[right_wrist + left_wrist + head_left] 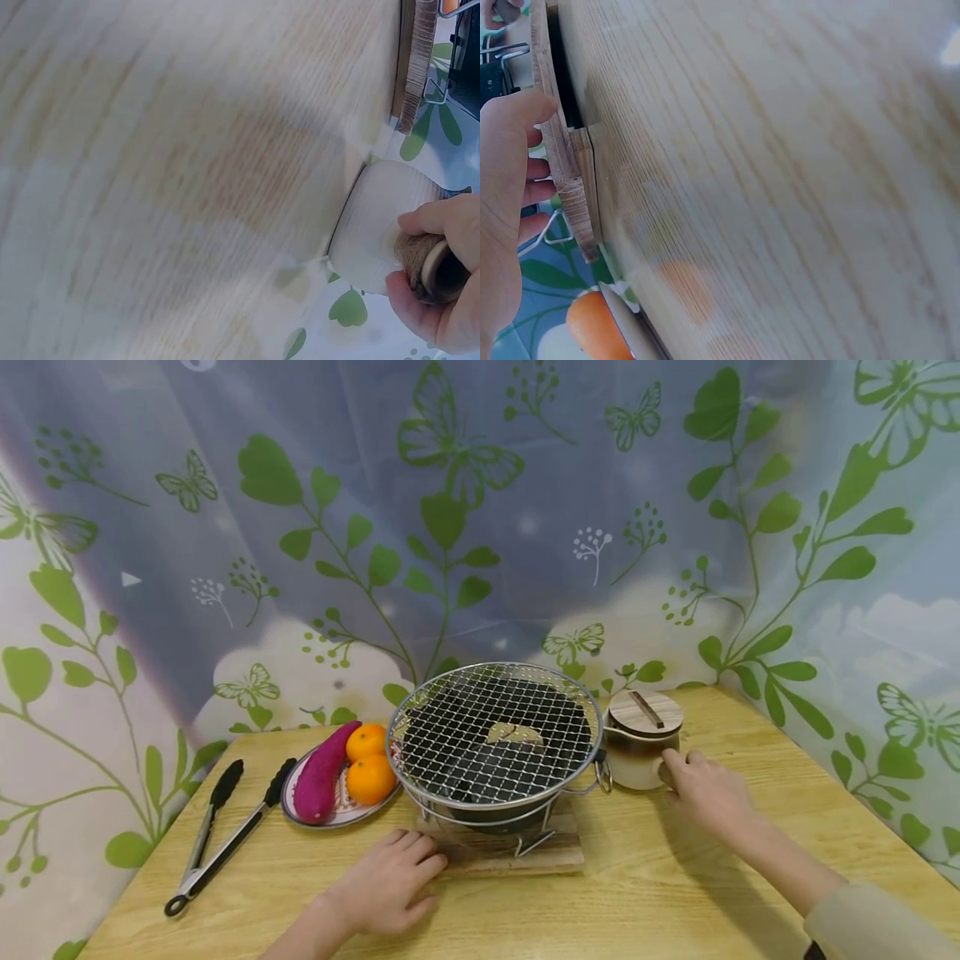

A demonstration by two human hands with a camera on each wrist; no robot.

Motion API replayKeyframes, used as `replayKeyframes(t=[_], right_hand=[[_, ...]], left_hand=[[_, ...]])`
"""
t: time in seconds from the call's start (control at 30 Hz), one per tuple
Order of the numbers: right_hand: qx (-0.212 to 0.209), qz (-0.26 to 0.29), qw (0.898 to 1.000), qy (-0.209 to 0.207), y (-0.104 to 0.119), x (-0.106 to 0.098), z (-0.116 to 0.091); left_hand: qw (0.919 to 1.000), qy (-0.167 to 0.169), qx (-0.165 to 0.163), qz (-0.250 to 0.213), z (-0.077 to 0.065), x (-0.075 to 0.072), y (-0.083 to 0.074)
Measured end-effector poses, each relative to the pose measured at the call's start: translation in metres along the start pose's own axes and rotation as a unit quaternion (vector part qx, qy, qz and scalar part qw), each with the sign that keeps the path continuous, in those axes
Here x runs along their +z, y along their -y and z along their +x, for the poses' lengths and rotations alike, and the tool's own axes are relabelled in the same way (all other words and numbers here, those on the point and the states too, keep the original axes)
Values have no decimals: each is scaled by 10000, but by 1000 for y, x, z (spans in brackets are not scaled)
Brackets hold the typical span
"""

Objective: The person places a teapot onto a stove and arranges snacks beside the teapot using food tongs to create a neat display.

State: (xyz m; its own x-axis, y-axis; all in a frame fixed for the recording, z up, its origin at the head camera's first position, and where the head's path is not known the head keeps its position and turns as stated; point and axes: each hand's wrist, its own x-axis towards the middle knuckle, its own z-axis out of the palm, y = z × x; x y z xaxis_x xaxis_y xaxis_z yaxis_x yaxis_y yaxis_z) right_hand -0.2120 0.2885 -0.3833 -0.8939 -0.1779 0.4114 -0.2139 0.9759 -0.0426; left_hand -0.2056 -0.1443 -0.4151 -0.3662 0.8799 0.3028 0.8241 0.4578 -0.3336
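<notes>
My right hand [708, 793] grips the short side handle [420, 259] of a small ceramic pot [630, 760], thumb and fingers around its rope-wrapped part. The pot stands upright on the table, topped by a round wooden lid [626, 712]. My left hand [393, 877] rests at the left front corner of a wooden board [517, 864], its fingers loosely bent and the thumb [536, 106] right at the board's edge. On this board stands a round tabletop grill with a wire mesh [480, 752] over its dark bowl.
Left of the grill, an oval plate [341, 817] holds a purple eggplant-shaped vegetable [321, 781] and two oranges [370, 779]. Tongs [225, 852] lie spread at the table's left side. A patterned curtain [480, 568] hangs behind the wooden table [637, 902].
</notes>
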Motion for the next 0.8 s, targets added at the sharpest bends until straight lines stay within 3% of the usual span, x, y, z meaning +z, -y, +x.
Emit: replayKeyframes(t=[0.4, 0.8], right_hand=[[-99, 2, 9996, -270, -1, 3, -3], [31, -31, 9998, -194, -1, 3, 0]], left_hand=[[10000, -34, -7, -49, -1, 2, 0], [9999, -13, -73, -117, -1, 0, -1]])
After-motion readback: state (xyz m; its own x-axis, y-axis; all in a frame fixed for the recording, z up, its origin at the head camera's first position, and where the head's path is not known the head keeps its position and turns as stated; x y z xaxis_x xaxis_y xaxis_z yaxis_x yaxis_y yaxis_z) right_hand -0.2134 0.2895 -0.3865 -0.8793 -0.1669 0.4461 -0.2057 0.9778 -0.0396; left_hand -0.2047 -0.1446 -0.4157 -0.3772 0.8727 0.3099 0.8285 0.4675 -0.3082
